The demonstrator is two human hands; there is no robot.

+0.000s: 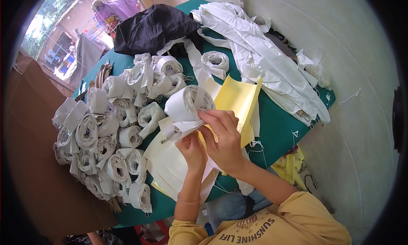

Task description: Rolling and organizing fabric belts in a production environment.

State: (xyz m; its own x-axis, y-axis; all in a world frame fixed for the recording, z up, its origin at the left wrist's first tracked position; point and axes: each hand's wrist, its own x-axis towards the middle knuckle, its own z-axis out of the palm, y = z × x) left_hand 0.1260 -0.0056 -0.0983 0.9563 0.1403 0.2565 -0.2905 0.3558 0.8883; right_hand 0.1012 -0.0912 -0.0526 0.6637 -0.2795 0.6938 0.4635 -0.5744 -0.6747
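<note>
Above the middle of the green table, both my hands hold up a rolled white strap (183, 104). My left hand (192, 151) grips it from below, its fingertips partly hidden behind a loose white end and a small metal fitting. My right hand (224, 136) closes its thumb and fingers on the roll's right edge and the loose flap. Under my hands lies a fanned stack of cream paper sheets (163, 162). A curved yellow sheet (236, 94) stands just beyond my right hand.
Many similar strap rolls (87, 132) are piled at the left on the green table (278, 134). A black cloth bundle (155, 30) lies at the back, near a single roll (215, 63). Long white straps (259, 54) spread across the right. A pale wall (352, 130) borders that side.
</note>
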